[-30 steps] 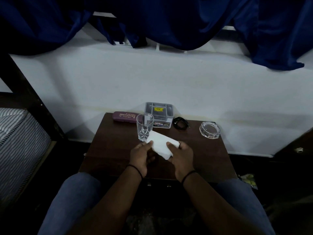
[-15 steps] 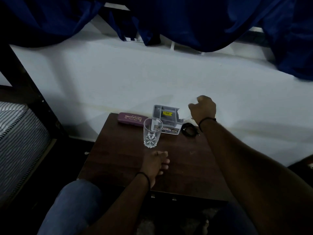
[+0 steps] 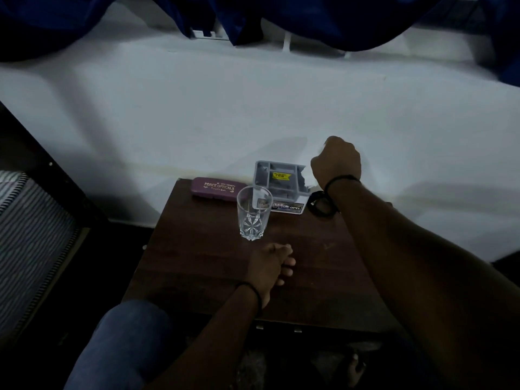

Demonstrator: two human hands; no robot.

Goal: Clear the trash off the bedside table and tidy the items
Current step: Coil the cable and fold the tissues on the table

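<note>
Right hand: we raise our right hand (image 3: 336, 161) in the centre-right of the frame, fist curled, back of the hand to the camera; we cannot tell whether it holds anything.
Left hand: our left hand (image 3: 270, 267) rests loosely curled and empty on the bedside table (image 3: 197, 266), below centre.
Organiser box: the grey box (image 3: 278, 184) sits at the table's far edge, immediately left of the right fist and just below it.
Key relation: the right hand is plainly the nearer one to the box; the left lies well apart, with the glass (image 3: 254, 216) between.
Spectacle case: the maroon case (image 3: 216, 190) lies further left, long axis running left to right along the far edge.
Black band: a dark loop (image 3: 320, 204) lies just right of the box, partly under our right wrist.
Judgement: we expect the next move to be a short drop of the right hand down and left toward the box.
</note>
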